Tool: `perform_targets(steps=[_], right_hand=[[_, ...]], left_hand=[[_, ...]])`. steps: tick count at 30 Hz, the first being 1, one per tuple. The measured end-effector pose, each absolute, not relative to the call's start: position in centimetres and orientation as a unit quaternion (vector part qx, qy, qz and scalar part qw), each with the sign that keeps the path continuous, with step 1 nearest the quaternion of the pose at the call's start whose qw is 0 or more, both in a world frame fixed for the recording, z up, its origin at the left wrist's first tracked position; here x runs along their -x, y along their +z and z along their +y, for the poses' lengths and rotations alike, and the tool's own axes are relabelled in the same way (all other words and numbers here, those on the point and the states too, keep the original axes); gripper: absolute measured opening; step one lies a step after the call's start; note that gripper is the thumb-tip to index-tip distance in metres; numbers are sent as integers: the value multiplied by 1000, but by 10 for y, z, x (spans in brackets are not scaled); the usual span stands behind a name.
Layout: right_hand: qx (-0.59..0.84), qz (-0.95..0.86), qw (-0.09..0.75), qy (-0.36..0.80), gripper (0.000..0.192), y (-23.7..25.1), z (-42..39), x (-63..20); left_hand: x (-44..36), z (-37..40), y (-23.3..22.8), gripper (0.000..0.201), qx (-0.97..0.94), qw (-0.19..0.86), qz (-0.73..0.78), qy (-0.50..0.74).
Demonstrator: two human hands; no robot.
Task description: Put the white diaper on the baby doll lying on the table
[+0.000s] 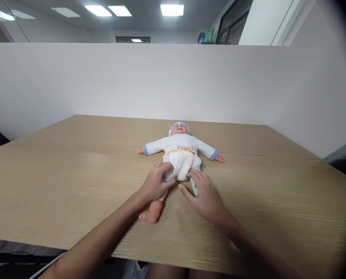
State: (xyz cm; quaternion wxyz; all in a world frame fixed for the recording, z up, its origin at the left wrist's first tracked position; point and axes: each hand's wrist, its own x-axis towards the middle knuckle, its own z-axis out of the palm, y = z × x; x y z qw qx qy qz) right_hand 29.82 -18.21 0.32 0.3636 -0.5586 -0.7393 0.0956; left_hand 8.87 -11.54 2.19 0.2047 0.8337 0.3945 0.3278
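Note:
A baby doll (178,139) lies on its back on the table, head away from me and arms spread wide. It wears a white top with blue cuffs, a white cap with blue lettering and a white diaper (182,161) with an orange-edged waistband. My left hand (157,180) curls over the doll's thigh, thumb and fingers at the diaper's leg edge. On the other side, my right hand (203,193) rests its fingertips on the diaper's edge, thumb held apart. One bare doll foot (152,212) shows below my left hand; the other foot is hidden by my right hand.
The wood-grain table (74,186) stretches wide around the doll, with thin seams across its top. A white partition (161,81) rises behind it. A white cable (47,265) runs by my left forearm, below the table's front edge.

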Motion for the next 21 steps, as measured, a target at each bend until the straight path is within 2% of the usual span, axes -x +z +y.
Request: perform_targets(steps=[11, 15, 21], right_hand=[[551, -733, 373, 140, 15, 9, -181, -306], [584, -704, 368, 169, 21, 9, -173, -306], [610, -629, 437, 204, 34, 1, -165, -308]], left_hand=[[-87, -110, 18, 20, -828, 230, 385, 336], [-88, -110, 15, 19, -801, 272, 393, 359], [-87, -104, 5, 50, -733, 378, 378, 421]])
